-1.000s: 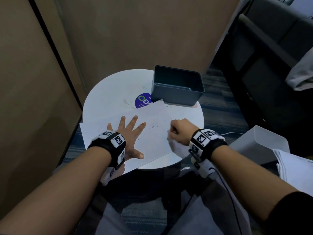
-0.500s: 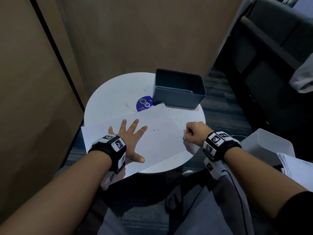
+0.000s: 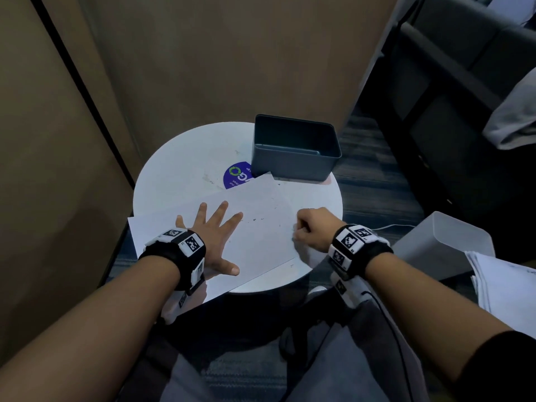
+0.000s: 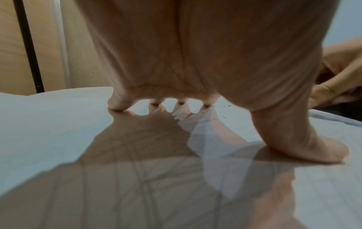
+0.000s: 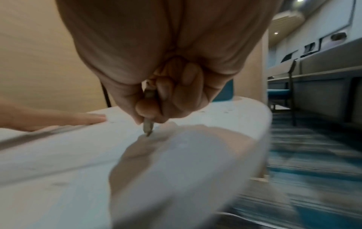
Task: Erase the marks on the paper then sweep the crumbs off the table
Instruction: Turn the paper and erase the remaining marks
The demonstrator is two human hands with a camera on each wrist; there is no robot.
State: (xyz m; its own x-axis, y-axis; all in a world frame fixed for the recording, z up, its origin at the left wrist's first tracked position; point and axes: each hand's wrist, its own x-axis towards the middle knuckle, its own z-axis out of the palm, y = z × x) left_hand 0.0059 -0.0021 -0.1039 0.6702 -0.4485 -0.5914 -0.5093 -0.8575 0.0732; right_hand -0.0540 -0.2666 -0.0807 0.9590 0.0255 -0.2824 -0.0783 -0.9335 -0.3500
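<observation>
On the round white table, the left hand lies flat at about 8 o'clock, fingers straight and spread, pressing down the white paper, which overhangs the table's near edge at 7 o'clock. Small dark crumbs speckle the sheet just right of those fingertips. A purple round sticker shows near the table's centre, partly under the paper's far corner, and a dark grey bin stands at 1 o'clock. At 4 o'clock the right hand is clenched, pinching a small greyish eraser whose tip touches the paper beside its right edge.
</observation>
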